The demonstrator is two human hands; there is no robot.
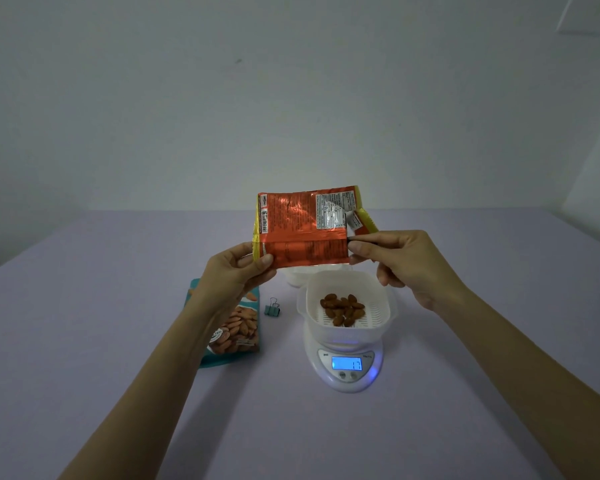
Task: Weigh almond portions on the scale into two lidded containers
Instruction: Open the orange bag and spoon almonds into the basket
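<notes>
An orange foil almond bag [305, 226] is held up in the air, its lower edge folded over. My left hand [238, 273] pinches its lower left corner. At the fold's right end my right hand [400, 263] pinches the bag, with something small and dark in the fingers. Below them, a white container [349, 329] with a slotted floor sits on a white digital scale [347, 367] and holds several almonds [343, 308]. The lit display reads 17. Another white container [300, 277] is mostly hidden behind the bag.
A teal almond pouch [239, 336] lies flat on the lilac table [118, 375], partly under my left forearm. A green binder clip [273, 307] stands between the pouch and the scale. A plain wall rises behind the table.
</notes>
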